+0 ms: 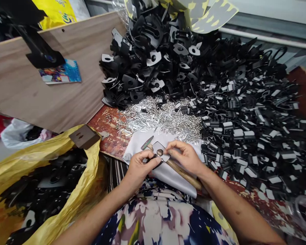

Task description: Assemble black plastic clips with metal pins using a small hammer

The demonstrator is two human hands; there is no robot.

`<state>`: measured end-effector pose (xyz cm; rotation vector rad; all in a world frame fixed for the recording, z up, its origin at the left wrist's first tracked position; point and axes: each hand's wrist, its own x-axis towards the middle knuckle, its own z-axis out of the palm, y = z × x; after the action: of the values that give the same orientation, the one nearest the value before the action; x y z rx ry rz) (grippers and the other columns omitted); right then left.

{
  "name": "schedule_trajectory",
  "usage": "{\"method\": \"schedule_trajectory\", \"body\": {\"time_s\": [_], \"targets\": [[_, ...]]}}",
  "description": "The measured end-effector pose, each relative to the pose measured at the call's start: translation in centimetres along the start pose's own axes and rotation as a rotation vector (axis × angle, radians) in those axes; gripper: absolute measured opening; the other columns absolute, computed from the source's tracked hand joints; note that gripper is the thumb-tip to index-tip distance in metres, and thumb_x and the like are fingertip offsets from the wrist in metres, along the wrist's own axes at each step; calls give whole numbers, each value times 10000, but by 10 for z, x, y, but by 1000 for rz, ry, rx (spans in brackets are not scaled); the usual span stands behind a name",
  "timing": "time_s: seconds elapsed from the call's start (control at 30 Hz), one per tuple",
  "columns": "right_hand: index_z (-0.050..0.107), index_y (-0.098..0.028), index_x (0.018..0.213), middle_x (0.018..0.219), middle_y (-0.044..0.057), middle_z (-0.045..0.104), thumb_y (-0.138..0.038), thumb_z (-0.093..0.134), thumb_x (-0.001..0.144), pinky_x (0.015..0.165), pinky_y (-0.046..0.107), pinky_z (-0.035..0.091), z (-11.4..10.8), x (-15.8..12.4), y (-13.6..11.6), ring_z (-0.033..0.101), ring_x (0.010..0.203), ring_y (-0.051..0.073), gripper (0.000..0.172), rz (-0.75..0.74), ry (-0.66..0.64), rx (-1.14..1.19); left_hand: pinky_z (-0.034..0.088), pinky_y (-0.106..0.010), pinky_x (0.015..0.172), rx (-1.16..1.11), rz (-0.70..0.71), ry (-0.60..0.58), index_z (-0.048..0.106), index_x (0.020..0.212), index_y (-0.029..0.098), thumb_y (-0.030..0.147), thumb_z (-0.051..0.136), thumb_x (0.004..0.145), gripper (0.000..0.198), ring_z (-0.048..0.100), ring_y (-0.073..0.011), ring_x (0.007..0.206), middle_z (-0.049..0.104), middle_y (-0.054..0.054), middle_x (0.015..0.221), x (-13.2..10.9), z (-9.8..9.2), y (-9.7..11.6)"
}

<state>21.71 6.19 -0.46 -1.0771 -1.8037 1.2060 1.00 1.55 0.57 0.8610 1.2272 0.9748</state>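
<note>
Navy floral garment (155,221), 6 o'clock; left hand (137,165) pinches small black part (158,165); right hand (185,156) narrow, contents unclear. Chipped red surface (114,145), woodgrain panel (89,58) at 10.

No wording can be read. The yellow bag (56,13) beyond the top edge of the wooden board (89,51) bears a cut-off character and a small logo (66,18), both illegible; the board's printed card (66,72) shows no decipherable lettering.
</note>
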Motion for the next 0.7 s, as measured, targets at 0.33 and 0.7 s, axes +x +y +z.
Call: {"method": "schedule_trajectory", "body": {"time_s": [0.33, 0.7], "targets": [[686, -210, 855, 798, 79, 664, -92, 458, 1000, 927, 414, 408, 7, 91, 21, 495, 898, 252, 295, -488, -349, -1084, 426, -212, 453, -188, -29, 10, 619, 594, 175, 363, 810, 691, 285, 429, -101, 536, 497, 26, 631, -6, -12, 3], [669, -226, 922, 1035, 58, 769, -242, 636, 935, 927, 433, 558, -17, 36, -3, 710, 983, 222, 38, -86, 181, -88, 460, -226, 413, -537, -36, 27, 719, 725, 139, 482, 776, 739, 348, 517, -150, 616, 632, -60, 750, 2, -25, 7]]}}
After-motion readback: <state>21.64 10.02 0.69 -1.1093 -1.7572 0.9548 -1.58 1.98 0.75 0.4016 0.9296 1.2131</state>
